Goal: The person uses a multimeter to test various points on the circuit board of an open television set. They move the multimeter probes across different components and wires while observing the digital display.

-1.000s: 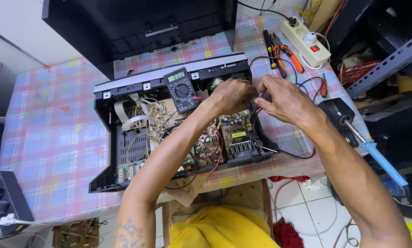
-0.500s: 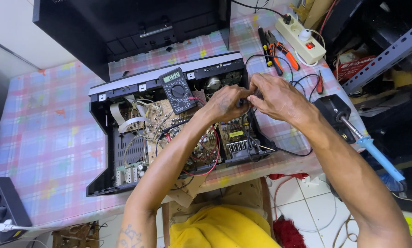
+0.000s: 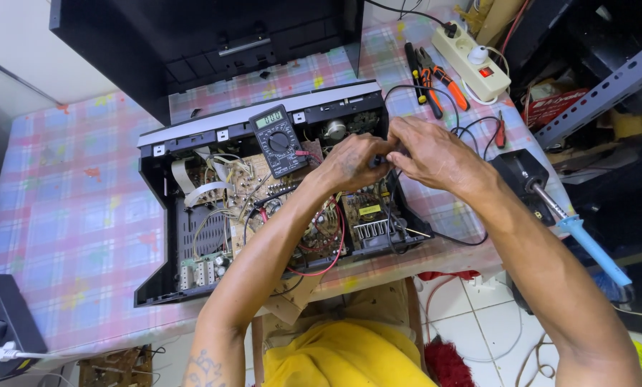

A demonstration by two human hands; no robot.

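Fingertips of left hand [image 3: 353, 161] and right hand [image 3: 435, 154] pinched together on something small, hidden, above open chassis [image 3: 192, 236]. Risk, by judgement: dropped into circuit boards [image 3: 321, 222], or black leads [image 3: 471, 129] snagged, tugging multimeter [image 3: 278, 140] off.

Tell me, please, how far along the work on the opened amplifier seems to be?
Done: the black cover is off and set behind the amplifier chassis, boards exposed. In hand: the left hand and right hand meet at the chassis's far right corner, by black leads; what they pinch is hidden. A multimeter lies on top. Left: the chassis remains open, cover not refitted; soldering iron untouched.
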